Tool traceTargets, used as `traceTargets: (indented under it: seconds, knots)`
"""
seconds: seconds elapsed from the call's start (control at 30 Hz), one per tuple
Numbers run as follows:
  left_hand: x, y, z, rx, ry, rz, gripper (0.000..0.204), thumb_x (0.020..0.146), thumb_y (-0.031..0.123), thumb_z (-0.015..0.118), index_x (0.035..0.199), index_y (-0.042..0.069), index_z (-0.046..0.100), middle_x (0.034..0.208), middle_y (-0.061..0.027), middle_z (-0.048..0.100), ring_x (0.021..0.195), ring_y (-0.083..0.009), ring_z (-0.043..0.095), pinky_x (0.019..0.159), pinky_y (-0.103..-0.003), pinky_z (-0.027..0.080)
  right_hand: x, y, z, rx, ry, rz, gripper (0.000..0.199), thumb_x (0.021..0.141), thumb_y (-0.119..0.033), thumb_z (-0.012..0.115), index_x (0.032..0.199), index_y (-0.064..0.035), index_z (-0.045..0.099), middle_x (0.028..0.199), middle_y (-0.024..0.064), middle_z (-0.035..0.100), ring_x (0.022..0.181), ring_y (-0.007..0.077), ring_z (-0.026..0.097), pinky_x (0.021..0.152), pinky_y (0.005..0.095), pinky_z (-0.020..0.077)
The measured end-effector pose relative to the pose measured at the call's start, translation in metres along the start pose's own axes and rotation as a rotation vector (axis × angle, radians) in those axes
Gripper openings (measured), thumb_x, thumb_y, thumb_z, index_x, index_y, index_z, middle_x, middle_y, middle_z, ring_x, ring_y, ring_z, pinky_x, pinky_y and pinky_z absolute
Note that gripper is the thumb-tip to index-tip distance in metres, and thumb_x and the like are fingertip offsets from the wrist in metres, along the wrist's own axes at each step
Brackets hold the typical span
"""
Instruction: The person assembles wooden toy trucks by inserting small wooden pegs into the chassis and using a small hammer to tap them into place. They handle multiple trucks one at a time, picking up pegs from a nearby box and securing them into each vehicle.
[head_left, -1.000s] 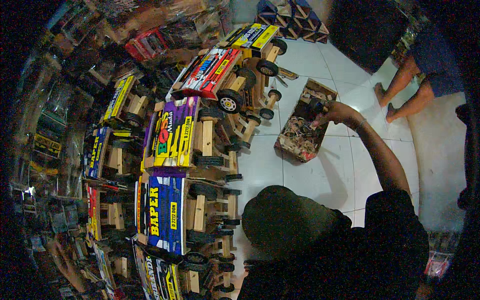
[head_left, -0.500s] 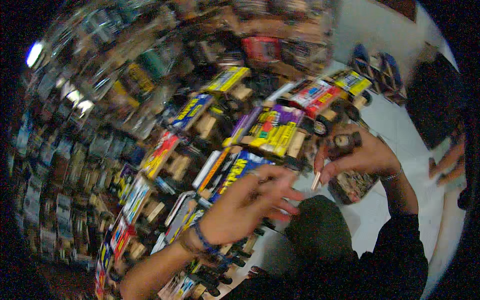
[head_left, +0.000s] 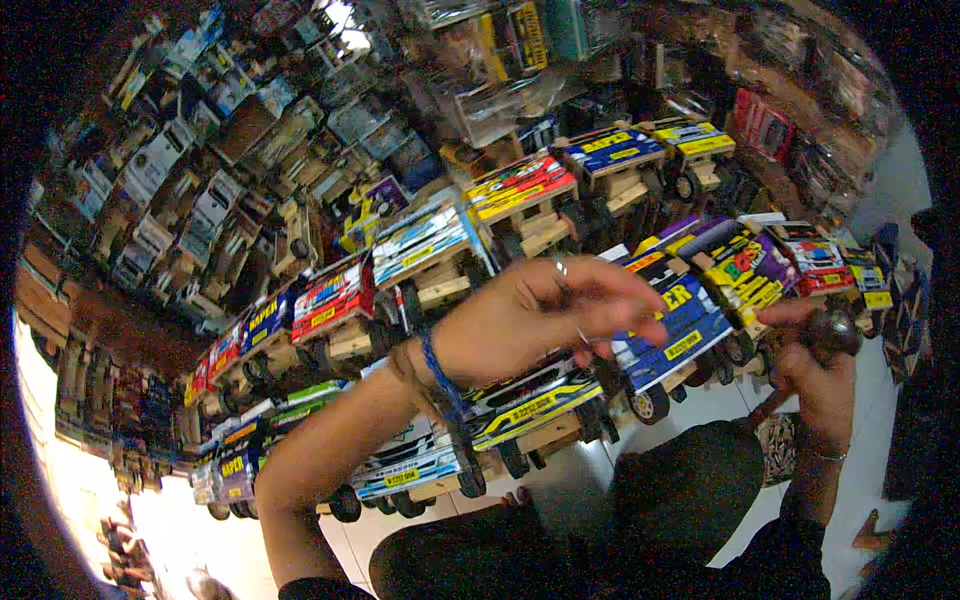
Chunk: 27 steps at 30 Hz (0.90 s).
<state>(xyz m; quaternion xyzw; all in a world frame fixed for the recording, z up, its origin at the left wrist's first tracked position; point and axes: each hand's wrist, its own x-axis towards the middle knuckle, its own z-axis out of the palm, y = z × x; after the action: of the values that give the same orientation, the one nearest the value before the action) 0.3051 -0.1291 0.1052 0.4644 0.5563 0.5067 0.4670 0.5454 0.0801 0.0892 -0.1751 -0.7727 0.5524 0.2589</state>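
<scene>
My right hand (head_left: 822, 385) is closed around a small dark wheel (head_left: 830, 332), held at three o'clock from my left hand (head_left: 535, 320). The left is half-open, its fingers pinching something thin I cannot make out. Rows of colourful wooden toy trucks (head_left: 690, 310) crowd behind both hands, from nine to two o'clock.

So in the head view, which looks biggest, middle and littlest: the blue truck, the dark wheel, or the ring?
1. Blue toy truck
2. Dark wheel in the right hand
3. Ring on the left hand
</scene>
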Motion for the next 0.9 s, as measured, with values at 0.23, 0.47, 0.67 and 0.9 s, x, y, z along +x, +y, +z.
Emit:
traceTargets:
  seconds: [0.23, 0.47, 0.67, 0.9]
  knots:
    - [-0.027, -0.019, -0.054, -0.148, 0.308, -0.060, 0.032, 0.097, 0.018, 0.061, 0.123, 0.000, 0.057, 0.112, -0.0092, 0.068, 0.091, -0.0085, 0.064, 0.082, -0.023, 0.054, 0.015, 0.039, -0.069, 0.259, 0.402, 0.182, 0.033, 0.095, -0.022, 0.059, 0.125, -0.0095, 0.057, 0.112, 0.0070, 0.066, 0.088, 0.0094, 0.061, 0.066, 0.0222, 0.0457]
    - [-0.040, -0.047, -0.071, -0.129, 0.167, -0.102, 0.034, 0.094, 0.012, 0.064, 0.123, -0.002, 0.054, 0.109, -0.0102, 0.069, 0.099, -0.0151, 0.066, 0.086, -0.026, 0.055, 0.010, 0.050, -0.066, 0.268, 0.316, 0.061, 0.067, 0.094, -0.007, 0.052, 0.154, -0.0126, 0.025, 0.157, 0.0146, 0.028, 0.142, 0.0281, 0.033, 0.114, 0.0409, 0.0295]
    - [-0.082, -0.062, -0.093, -0.193, 0.223, -0.218, 0.036, 0.093, 0.015, 0.066, 0.124, -0.001, 0.059, 0.110, -0.0096, 0.068, 0.098, -0.0148, 0.066, 0.088, -0.027, 0.055, -0.016, 0.065, -0.023, -0.039, 0.440, 0.299, 0.049, 0.098, -0.036, 0.057, 0.138, -0.0118, 0.045, 0.111, 0.0058, 0.055, 0.091, 0.0141, 0.051, 0.075, 0.0305, 0.0439]
    - [-0.126, -0.048, -0.124, -0.104, 0.427, -0.268, 0.032, 0.094, 0.015, 0.065, 0.123, 0.002, 0.061, 0.108, -0.0055, 0.068, 0.094, -0.0119, 0.066, 0.083, -0.026, 0.055, -0.061, 0.096, -0.009, 0.120, 0.276, 0.394, 0.036, 0.101, -0.035, 0.052, 0.120, -0.0043, 0.052, 0.072, 0.0001, 0.049, 0.054, 0.0101, 0.043, 0.047, 0.0259, 0.0377]
